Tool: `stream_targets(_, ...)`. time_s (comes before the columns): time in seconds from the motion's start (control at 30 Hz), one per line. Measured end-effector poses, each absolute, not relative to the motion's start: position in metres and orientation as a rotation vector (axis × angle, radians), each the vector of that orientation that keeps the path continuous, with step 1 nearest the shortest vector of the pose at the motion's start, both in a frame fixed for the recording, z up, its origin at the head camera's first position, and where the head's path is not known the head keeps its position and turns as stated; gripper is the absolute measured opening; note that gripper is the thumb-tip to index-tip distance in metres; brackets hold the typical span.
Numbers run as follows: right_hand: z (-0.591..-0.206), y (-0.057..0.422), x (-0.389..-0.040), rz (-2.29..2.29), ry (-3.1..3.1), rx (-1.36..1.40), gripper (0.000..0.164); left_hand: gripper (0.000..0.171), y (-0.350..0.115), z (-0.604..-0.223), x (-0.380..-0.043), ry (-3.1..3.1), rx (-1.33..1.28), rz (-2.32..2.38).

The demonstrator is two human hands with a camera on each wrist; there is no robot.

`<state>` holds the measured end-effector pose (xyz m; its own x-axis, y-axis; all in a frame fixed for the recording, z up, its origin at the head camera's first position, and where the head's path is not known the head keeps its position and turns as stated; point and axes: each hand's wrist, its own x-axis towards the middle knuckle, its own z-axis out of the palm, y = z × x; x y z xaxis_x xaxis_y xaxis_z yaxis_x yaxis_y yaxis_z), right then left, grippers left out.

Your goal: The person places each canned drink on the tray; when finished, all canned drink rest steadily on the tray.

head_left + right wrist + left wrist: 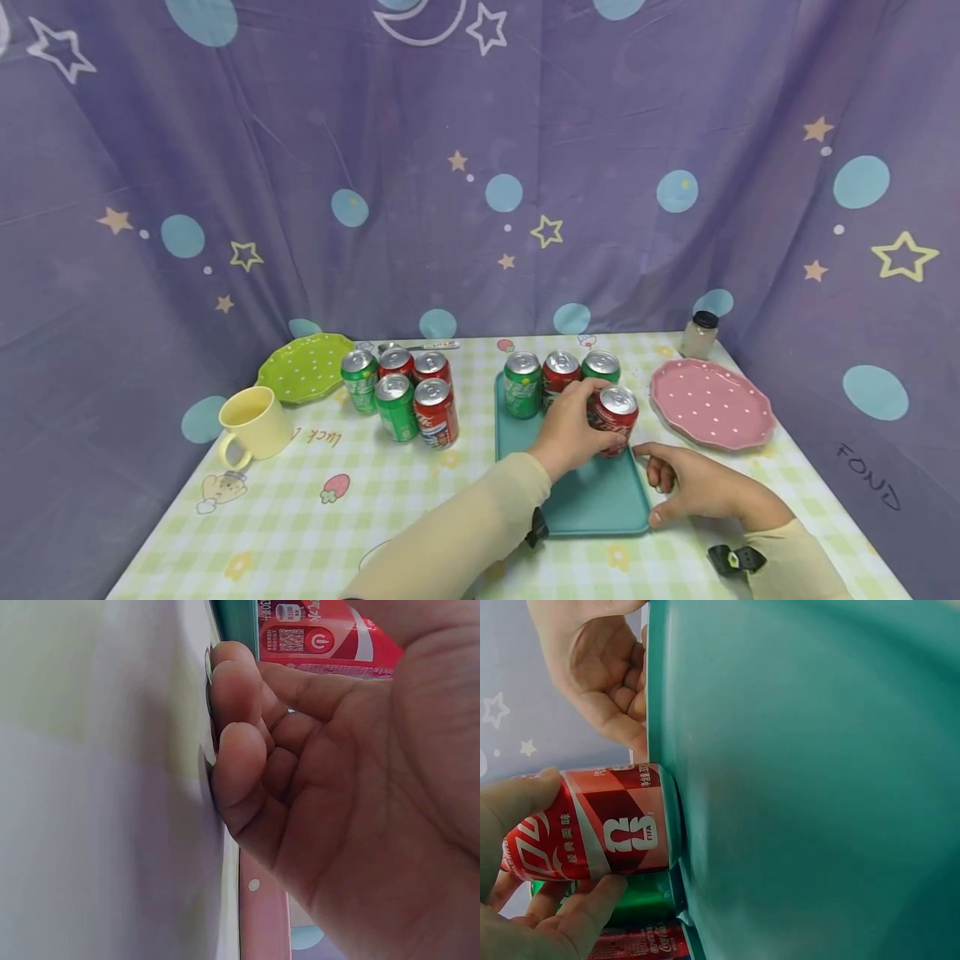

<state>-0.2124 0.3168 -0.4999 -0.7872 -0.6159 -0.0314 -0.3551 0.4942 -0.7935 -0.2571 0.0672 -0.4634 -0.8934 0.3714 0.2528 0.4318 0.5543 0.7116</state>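
Left fingers: the left hand (564,433) is clamped round the side of a red can (618,417), thumb on the near side, the other fingers on the far side, the lid uncovered.
Right fingers: the right hand (705,483) has thumb and forefinger apart at the right edge of the teal tray (600,508), the rest loosely curled by the worktop (300,533); nothing appears gripped.
Held can: roughly upright over the tray's right side, in front of a green can (602,365); whether its base fully meets the tray, I cannot tell.
Setting down: the step looks like standing this can on the tray. Best to land the base flat inside the raised rim, then spread the fingers before lifting away.
Finger room: the far-side fingers are close to the back cans, so a gentle release toward the tray's bare middle should avoid knocking them.
Steadying: light pressure from the right hand should stop the tray sliding.
Back row: that green can, a second red can (560,369) and another green can (522,387).
Farther out: five cans (395,408) stand left of the tray; a pink plate (712,404) lies right.
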Motion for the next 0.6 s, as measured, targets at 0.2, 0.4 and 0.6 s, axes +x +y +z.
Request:
stream_targets(0.2, -0.4976, 0.3156, -0.2124, -1.188, 2.422, -0.789, 0.097, 0.074, 0.0701, -0.464, -0.2578, -2.702, -0.625, -1.277)
stream_targets(0.4, -0.496, 0.3151, -0.2114, -1.189, 2.424, -0.799, 0.096, 0.075, 0.0709, -0.4648, -0.2576, -2.694, -0.587, -1.184)
stream_targets(0.6, -0.4953, 0.3147, -0.2103, -1.191, 2.427, -0.805, 0.096, 0.077, 0.0721, -0.4665, -0.2575, -2.686, -0.578, -1.145)
